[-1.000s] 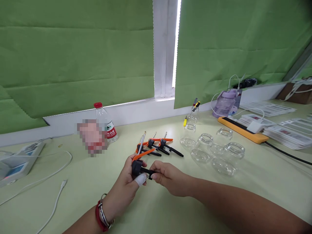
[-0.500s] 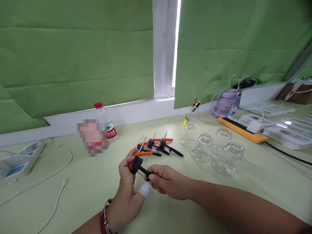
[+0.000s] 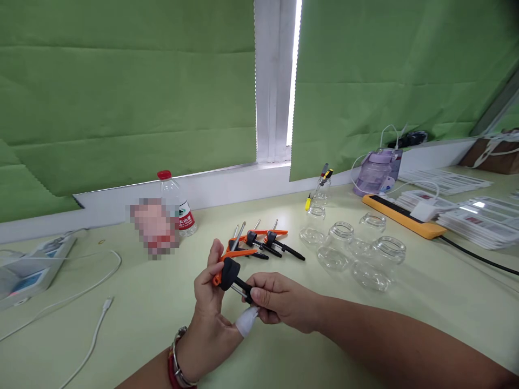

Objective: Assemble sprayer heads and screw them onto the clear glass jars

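Observation:
A black and orange pump top (image 3: 230, 273) with a metal rod is held between both hands above the table. My left hand (image 3: 214, 319), with a white-wrapped thumb, has its fingers round the orange side of it. The thumb and fingers of my right hand (image 3: 279, 300) pinch the black lower end. Just beyond lie several similar pump tops (image 3: 272, 239) in black and orange. Right of them stand several clear glass jars (image 3: 335, 248).
A red-capped bottle (image 3: 185, 216) stands at the back left beside a blurred pink patch. White cables (image 3: 95, 329) and a power strip (image 3: 44, 270) lie left. Farther right are screwdrivers (image 3: 325, 175), a purple jug (image 3: 373, 173), an orange power strip (image 3: 401, 216) and stacked sheets (image 3: 478, 224).
My left index finger has lifted and straightened off the orange part. The pump top has turned slightly, and the wrapped thumb has shifted a little right.

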A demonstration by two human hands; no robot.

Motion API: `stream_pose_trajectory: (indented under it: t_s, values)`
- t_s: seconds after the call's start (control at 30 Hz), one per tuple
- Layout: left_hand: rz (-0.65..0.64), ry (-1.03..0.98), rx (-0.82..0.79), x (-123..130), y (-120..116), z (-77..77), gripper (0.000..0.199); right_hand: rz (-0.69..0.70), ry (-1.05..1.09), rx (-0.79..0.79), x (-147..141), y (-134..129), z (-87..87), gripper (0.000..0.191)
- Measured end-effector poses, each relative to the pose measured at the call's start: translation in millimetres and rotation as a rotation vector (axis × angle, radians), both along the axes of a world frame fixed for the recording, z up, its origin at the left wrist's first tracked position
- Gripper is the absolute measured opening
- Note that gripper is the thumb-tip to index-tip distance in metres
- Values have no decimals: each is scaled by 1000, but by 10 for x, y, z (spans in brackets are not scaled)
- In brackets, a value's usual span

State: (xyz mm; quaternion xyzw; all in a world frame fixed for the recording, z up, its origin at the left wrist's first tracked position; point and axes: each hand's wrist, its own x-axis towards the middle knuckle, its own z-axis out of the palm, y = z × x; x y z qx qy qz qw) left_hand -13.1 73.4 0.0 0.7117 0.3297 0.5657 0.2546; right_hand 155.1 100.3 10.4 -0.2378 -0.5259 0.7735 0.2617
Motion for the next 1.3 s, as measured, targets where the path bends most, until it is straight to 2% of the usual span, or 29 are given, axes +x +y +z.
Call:
stream_pose_trajectory:
  t_s: [0.17,0.33,0.53,0.6,0.73,0.87,1.17,1.3]
  values:
    - [-38,149,-22,-80,-34,85,82,38,-68,66,-8,-4,-34,48]
    - [6,347,-44,-131,-44,141,104,81,-17,99,-7,-5,-46,51]
    - [-14,564,117,-155,-34,135,135,115,51,156,-17,-23,-42,48]
    - [16,617,179,-141,-34,112,137,104,74,149,-37,-43,-49,48]
    - [66,604,211,-80,-59,91,131,89,103,103,-79,-82,-66,49]
    - [60,568,216,-28,-97,108,125,110,159,35,-115,-105,-84,51]
    - [-116,505,151,-86,-96,108,142,159,224,21,-136,-140,-71,49]
    - [-116,493,168,-85,-100,108,143,161,237,21,-126,-134,-89,48]
